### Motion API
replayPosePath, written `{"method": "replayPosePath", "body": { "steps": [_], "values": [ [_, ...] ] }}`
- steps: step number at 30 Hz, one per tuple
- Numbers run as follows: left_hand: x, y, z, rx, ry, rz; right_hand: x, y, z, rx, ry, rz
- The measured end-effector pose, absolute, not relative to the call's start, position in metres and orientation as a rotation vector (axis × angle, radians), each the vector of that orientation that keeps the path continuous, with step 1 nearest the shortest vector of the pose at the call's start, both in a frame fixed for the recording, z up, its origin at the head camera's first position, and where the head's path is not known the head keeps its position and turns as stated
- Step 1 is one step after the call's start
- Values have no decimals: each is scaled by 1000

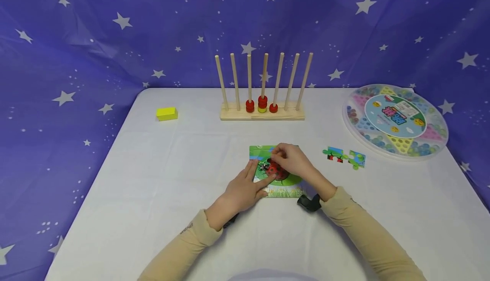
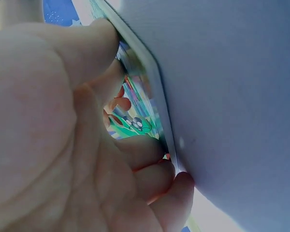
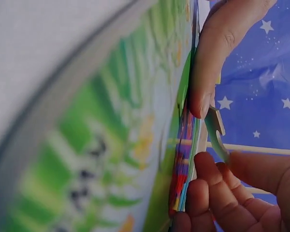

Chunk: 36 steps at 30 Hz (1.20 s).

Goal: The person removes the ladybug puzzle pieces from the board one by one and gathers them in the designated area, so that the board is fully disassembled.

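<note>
A ladybug jigsaw puzzle [image 1: 285,193] lies in its flat tray on the table, with green grass and a red spotted ladybug. My left hand [image 1: 240,191] rests on the left side of it, fingers spread and extended across the picture. Over the upper part, my right hand [image 1: 294,160] pinches a puzzle piece [image 3: 213,131], whose notched edge shows in the right wrist view. The right fingers hide much of the upper right of the picture. To the right lie two loose pieces, one blue and red [image 1: 335,153] and one blue and green [image 1: 357,159].
Behind the puzzle stands a wooden peg rack [image 1: 237,115] with red and yellow beads on its middle pegs. A yellow block [image 1: 166,114] sits at the back left. On the right is a round clear bead case [image 1: 395,117]. A starry purple cloth [image 1: 183,17] hangs behind.
</note>
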<state>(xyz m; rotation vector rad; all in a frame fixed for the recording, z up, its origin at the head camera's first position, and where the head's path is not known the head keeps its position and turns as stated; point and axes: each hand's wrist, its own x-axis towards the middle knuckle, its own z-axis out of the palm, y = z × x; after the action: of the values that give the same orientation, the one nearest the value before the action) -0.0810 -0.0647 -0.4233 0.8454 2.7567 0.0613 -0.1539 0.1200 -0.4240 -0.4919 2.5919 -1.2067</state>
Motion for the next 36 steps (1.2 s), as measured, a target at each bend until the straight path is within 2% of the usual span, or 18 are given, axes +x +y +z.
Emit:
{"method": "replayPosePath", "body": {
  "steps": [4,7,11,14,23,36],
  "values": [
    [-81,-64,-425,842,2758,90,-156,128,-424,-480,2513,-1312],
    [-80,-64,-425,832,2761,121,-153,136,-407,-442,2449,-1399],
    [-80,-65,-426,824,2761,156,-160,161,-403,-350,2446,-1432],
    [-80,-65,-425,820,2753,165,-171,186,-416,-268,2476,-1431],
    [-81,-66,-424,818,2745,138,-175,233,-413,-167,2701,-1070],
    [-80,-65,-426,831,2760,108,-182,233,-413,-178,2831,-786]
  ]
}}
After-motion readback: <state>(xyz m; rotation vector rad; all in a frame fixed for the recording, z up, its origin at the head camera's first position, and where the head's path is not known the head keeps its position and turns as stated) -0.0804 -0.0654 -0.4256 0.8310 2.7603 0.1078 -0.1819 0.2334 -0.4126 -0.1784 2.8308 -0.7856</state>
